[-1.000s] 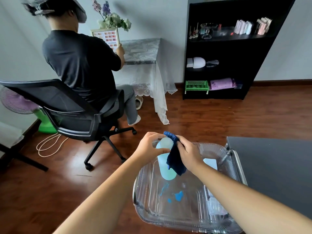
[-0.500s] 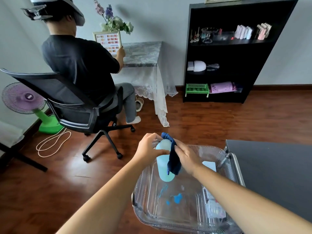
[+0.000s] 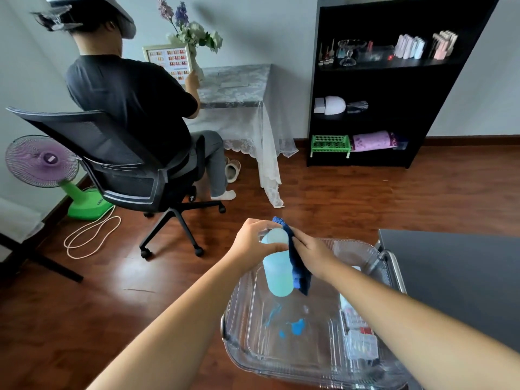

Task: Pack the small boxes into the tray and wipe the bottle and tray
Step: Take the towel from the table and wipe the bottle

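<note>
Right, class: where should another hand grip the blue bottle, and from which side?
The bare lower body, from the left: the bottle is roughly upright, the left hand holds its top, the cloth in the right hand covers its right side.

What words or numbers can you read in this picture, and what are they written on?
Nothing here can be read for sure.
Framed colour chart: tiny line of print on top, too small.
Fan base: dark mark, blurred.
Small boxes in the tray: red print, blurred.
Bottle: no label shows.
</note>
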{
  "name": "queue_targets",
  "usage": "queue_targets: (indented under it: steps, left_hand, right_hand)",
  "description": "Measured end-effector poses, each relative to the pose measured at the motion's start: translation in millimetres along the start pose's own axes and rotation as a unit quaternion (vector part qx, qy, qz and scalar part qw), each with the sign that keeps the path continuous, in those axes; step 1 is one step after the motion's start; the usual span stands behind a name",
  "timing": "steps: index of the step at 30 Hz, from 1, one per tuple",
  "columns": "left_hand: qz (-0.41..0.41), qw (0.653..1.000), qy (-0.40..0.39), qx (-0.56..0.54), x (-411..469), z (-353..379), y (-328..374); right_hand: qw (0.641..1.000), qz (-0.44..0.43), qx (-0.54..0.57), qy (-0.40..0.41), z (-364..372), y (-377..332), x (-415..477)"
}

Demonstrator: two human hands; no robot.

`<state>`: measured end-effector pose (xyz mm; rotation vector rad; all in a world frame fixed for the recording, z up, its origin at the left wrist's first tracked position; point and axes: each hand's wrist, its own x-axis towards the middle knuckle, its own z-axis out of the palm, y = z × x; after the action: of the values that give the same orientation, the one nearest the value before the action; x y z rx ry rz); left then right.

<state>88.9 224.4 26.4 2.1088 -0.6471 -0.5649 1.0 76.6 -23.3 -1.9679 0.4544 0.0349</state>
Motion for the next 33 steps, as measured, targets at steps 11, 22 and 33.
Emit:
queue_targets:
  steps: [11,22,33]
  left_hand:
    - [-0.001,0.999,0.002,-0.041,-1.5,0.4,-4.6]
    - [0.030,0.998,0.023,0.056,-8.5,12.2,-0.7]
    - [0.037,0.996,0.078,-0.004,-8.0,22.6,0.6]
  right_hand:
    - [0.989,-0.102,-0.009,0.110,16.4,7.7,-21.3]
    - [0.989,-0.049,0.062,0.126,29.8,11.5,-43.7]
    - [0.952,-0.222,-0.166,0.132,3.1,-2.1,-33.0]
